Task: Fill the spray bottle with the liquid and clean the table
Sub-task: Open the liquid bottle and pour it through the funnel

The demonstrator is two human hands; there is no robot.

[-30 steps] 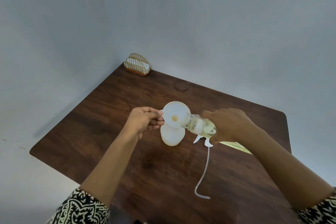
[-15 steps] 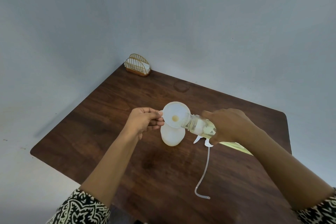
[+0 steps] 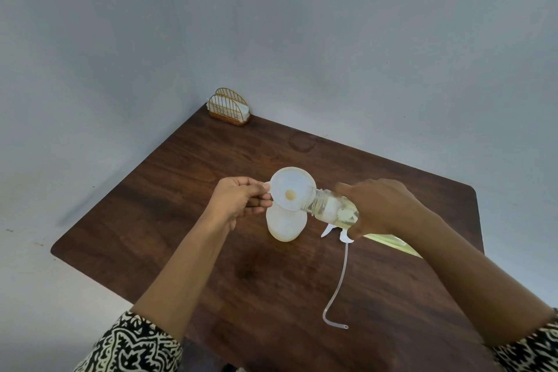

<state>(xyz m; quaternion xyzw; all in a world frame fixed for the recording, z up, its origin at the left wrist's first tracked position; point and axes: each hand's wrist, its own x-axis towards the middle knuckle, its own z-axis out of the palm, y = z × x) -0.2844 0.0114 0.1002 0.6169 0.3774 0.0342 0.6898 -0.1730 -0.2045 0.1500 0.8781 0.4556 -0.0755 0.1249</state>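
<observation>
Left hand (image 3: 240, 201) pinches the tab of a white funnel (image 3: 291, 188) w/ thumb + fingers, funnel sitting in the neck of the frosted spray bottle (image 3: 285, 225), mid wooden table (image 3: 181, 190). Right hand (image 3: 382, 205) wrapped round a clear bottle (image 3: 330, 208) of yellowish liquid, tipped so its mouth's on the funnel rim. Spray head w/ tube (image 3: 338, 278) lies just beside. Napkin holder (image 3: 229, 107) at far corner.

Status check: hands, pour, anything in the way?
Left hand pinching funnel tab. Right hand tilting liquid bottle into funnel over spray bottle. Sprayer head lying alongside, clear.
</observation>
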